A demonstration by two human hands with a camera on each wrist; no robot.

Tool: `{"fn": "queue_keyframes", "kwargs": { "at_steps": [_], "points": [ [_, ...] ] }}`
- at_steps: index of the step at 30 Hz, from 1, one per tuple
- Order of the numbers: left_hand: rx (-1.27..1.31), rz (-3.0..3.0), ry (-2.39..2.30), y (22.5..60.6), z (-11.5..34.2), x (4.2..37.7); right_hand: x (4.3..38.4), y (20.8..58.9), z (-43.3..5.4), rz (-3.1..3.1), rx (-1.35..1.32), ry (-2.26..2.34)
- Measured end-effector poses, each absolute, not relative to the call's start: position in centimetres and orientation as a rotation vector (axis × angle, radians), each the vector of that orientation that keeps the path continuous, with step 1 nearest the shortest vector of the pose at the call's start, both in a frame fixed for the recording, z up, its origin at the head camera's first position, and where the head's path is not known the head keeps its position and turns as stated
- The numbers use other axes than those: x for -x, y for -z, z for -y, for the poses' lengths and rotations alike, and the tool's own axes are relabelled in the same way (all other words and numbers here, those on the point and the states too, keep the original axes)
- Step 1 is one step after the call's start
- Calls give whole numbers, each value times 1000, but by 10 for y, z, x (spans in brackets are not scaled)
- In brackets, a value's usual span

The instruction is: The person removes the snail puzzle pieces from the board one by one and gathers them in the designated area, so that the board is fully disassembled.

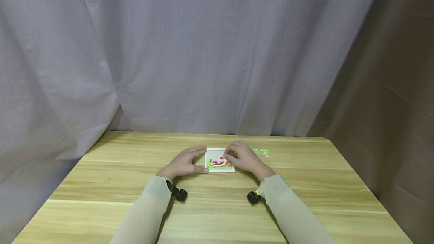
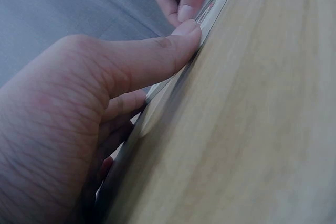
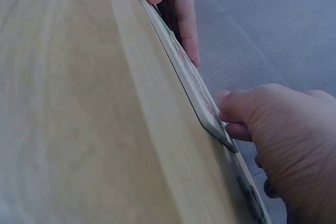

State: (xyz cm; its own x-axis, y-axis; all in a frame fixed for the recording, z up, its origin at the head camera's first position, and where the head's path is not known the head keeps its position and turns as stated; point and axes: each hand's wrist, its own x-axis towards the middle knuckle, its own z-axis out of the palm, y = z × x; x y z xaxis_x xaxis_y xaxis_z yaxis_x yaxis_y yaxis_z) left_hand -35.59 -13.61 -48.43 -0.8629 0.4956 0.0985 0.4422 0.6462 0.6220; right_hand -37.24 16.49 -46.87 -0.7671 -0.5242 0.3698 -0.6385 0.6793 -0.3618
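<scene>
A small white-framed jigsaw puzzle tray [image 1: 219,171] lies on the table, its lower part filled with red, green, white and blue pieces [image 1: 219,163]. My left hand [image 1: 184,163] rests at the tray's left side, fingers and thumb spread straight; the thumb [image 2: 181,38] touches the near corner and the fingers reach the far one. Over the right half of the tray, my right hand [image 1: 242,156] is bent, thumb and index finger pinched together at a puzzle piece just above the laid ones. The fingertips mostly hide that piece.
Loose green and white puzzle pieces [image 1: 262,152] lie on the table just right of my right hand. The wooden table [image 1: 210,214] ends at a grey curtain [image 1: 203,55] behind the tray. A brown curtain [image 1: 400,97] hangs along the right side.
</scene>
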Motion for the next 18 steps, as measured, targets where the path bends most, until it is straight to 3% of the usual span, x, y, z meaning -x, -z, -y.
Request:
{"fn": "queue_keyframes", "kwargs": {
  "at_steps": [18],
  "points": [
    [-807, -2790, -1002, 477, 135, 350, 387, 486, -175, 2566, -1044, -738]
  ]
}}
